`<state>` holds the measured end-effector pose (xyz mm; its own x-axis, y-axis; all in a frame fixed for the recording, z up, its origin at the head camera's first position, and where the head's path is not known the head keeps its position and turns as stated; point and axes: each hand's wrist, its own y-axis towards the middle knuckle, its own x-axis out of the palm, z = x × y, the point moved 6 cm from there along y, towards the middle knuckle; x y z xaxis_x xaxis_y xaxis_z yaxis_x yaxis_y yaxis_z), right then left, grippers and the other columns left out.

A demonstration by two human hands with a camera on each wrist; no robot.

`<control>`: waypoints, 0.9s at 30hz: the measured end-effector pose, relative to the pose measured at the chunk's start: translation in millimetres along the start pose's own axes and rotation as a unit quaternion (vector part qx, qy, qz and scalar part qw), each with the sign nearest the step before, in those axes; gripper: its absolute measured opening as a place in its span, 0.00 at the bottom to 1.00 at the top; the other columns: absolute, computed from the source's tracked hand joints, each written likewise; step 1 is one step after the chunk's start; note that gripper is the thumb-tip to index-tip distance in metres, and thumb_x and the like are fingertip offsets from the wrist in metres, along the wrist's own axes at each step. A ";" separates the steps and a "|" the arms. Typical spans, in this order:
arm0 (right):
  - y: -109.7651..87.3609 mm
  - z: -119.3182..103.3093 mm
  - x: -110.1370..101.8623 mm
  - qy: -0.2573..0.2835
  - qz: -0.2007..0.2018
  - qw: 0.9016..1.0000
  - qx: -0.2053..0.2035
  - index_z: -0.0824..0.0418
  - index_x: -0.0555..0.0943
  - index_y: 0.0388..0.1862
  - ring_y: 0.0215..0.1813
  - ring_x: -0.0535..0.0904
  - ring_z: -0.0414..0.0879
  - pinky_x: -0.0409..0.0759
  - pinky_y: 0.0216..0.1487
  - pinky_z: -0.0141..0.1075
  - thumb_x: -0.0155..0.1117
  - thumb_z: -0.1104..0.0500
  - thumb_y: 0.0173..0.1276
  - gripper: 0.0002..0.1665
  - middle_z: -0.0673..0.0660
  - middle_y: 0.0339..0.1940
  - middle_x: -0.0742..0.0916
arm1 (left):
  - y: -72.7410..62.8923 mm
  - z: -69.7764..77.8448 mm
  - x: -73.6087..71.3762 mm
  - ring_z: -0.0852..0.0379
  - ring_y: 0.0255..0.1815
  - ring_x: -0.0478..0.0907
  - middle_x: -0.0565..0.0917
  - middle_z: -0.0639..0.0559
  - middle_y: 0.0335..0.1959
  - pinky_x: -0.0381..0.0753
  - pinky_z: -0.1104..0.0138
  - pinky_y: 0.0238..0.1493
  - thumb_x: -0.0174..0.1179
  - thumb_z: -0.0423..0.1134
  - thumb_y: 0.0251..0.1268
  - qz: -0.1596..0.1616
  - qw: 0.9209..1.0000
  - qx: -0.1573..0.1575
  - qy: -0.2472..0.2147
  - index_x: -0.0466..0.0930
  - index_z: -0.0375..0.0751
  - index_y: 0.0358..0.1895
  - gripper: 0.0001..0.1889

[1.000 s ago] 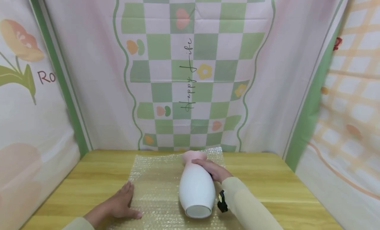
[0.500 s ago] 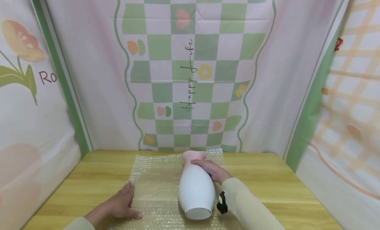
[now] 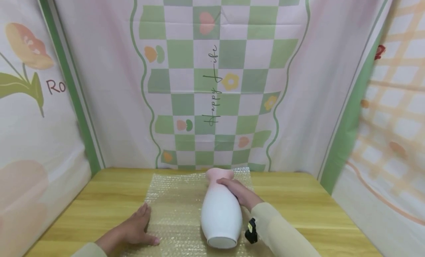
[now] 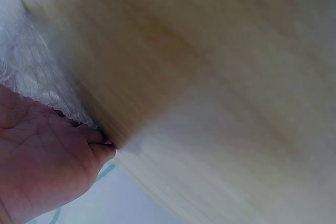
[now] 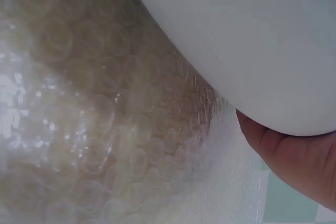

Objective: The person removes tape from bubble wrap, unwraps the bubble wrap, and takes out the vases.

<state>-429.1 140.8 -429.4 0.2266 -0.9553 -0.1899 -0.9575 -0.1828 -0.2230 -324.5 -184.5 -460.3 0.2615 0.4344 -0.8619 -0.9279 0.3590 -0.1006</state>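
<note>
A white vase (image 3: 221,214) with a pink neck lies on its side over a sheet of bubble wrap (image 3: 176,209), its base toward me and its mouth toward the back. My right hand (image 3: 241,192) grips the vase around its neck from the right, thumb across the top. In the right wrist view a finger (image 5: 294,161) curves under the white body (image 5: 252,40), close above the bubbles. My left hand (image 3: 136,227) rests at the left edge of the wrap with fingers extended. The left wrist view shows the palm (image 4: 47,156) beside the wrap's edge (image 4: 42,66).
The wooden table (image 3: 89,205) extends on both sides of the wrap. A checked fabric curtain (image 3: 212,102) hangs behind its back edge, with printed cloths at left and right. A small black device (image 3: 251,231) sits at my right sleeve (image 3: 279,227).
The head view has shifted slightly. The vase's base end has come marginally nearer to me, while the right hand keeps its grip and the left hand stays in place.
</note>
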 end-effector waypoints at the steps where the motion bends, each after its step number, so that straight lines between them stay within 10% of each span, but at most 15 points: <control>1: -1.0 -0.2 -0.8 -0.003 0.006 1.000 -0.001 0.72 0.72 0.56 0.42 0.81 0.53 0.81 0.44 0.46 0.61 0.42 0.64 0.36 0.63 0.43 0.83 | 0.0 -0.1 0.1 0.24 0.72 0.42 0.43 0.17 0.70 0.47 0.37 0.69 0.73 0.60 0.45 0.000 1.000 0.000 0.000 0.48 0.13 0.69 0.63; 27: -28.8 -12.0 -20.9 0.027 0.129 0.989 -0.072 0.70 0.76 0.43 0.29 0.83 0.48 0.83 0.34 0.41 0.64 0.47 0.64 0.25 0.58 0.30 0.85 | -1.0 2.7 -0.9 0.24 0.72 0.40 0.43 0.16 0.70 0.45 0.38 0.69 0.72 0.60 0.45 -0.008 1.000 -0.004 0.001 0.47 0.13 0.69 0.63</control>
<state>-408.3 163.2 -407.6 -0.0345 -0.9849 -0.1695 -0.9986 0.0409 -0.0343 -323.1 -183.0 -458.2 0.2753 0.4275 -0.8611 -0.9257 0.3596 -0.1174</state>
